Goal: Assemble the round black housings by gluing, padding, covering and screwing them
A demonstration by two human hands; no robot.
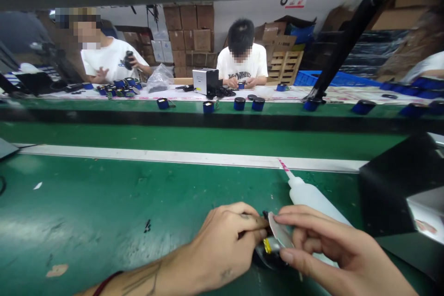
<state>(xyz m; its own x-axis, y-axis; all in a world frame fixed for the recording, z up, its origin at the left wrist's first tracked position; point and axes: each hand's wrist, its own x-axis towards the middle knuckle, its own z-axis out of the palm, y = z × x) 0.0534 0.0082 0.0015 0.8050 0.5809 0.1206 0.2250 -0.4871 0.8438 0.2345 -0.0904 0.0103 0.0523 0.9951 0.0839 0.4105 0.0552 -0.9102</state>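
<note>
One thin, probably light disc (280, 235), best held by its rim, is pinched in the right hand (343, 245) by the desk's (104, 222) near edge, the left hand (224, 245), its hold unclear, at a black case (268, 262).

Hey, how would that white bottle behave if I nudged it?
The white bottle may roll, since it appears to lie on its side with rounded shoulders. Its smooth, plastic-looking surface could be slippery, and probably gives when squeezed.

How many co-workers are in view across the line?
3: one left person, one middle person, and a third whose white sleeve shows at the right edge. More may be hidden.
</note>
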